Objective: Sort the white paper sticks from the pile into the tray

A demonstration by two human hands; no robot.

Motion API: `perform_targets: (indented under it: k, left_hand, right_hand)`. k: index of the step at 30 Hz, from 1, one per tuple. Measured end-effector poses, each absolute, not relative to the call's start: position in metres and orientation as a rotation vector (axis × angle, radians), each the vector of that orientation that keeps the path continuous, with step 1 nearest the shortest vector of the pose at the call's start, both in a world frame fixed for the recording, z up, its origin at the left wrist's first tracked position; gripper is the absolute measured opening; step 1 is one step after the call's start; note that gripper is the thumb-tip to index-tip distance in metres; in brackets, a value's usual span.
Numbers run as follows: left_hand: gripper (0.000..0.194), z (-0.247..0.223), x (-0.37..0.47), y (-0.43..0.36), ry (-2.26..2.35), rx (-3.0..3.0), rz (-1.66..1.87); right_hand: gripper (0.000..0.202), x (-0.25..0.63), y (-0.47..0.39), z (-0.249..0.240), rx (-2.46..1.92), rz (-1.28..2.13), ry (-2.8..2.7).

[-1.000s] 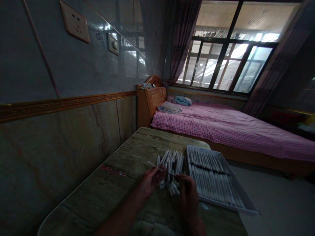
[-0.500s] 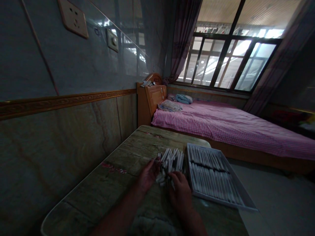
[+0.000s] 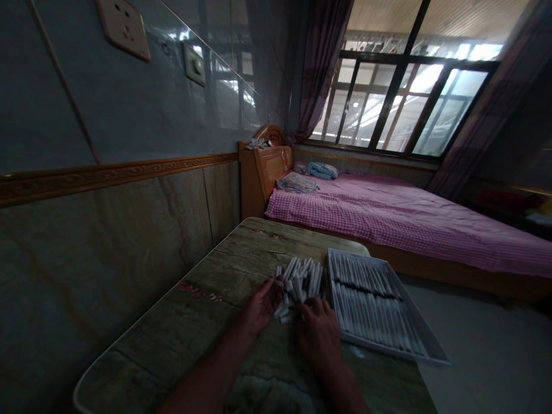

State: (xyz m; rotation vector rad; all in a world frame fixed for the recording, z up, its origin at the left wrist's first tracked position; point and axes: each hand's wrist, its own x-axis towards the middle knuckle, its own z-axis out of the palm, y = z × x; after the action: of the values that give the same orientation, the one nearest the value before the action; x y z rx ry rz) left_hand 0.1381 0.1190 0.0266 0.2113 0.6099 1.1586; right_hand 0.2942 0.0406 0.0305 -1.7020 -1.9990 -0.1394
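In the head view, a loose pile of slim white sticks [image 3: 304, 279] is seen on the marbled table [image 3: 172, 330], just beside a shallow tray [image 3: 434, 348] in which similar sticks [image 3: 375, 316] are laid in two rows with a dark band between them. The fingers of the left hand [image 3: 260, 303] are partly curled at the pile's left side, and a thin piece [image 3: 278, 282] appears to be pinched at their tips. The right hand [image 3: 319, 330] is curled low over the pile's near edge; whether anything is gripped cannot be told. For good handling, one stick is probably best isolated at a time, with a light pinch used so that neighbours are not rolled and thin ends are not bent. No brand, label or writing can be read.
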Motion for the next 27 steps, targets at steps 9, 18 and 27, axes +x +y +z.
perform_targets:
  k: [9,18,27]
  left_hand:
    - [0.012,0.016,0.144,0.120,0.612,0.285,1.178]
    - [0.004,0.018,0.149,0.112,0.652,0.379,1.096]
    - [0.023,0.019,0.161,0.098,0.601,0.498,1.097]
  right_hand:
    - [0.013,0.297,0.047,0.016,-1.618,-0.055,-1.881]
    - [0.020,0.302,0.053,0.002,-1.367,0.534,-1.287]
    - [0.026,0.301,0.056,0.006,-1.305,0.680,-1.062]
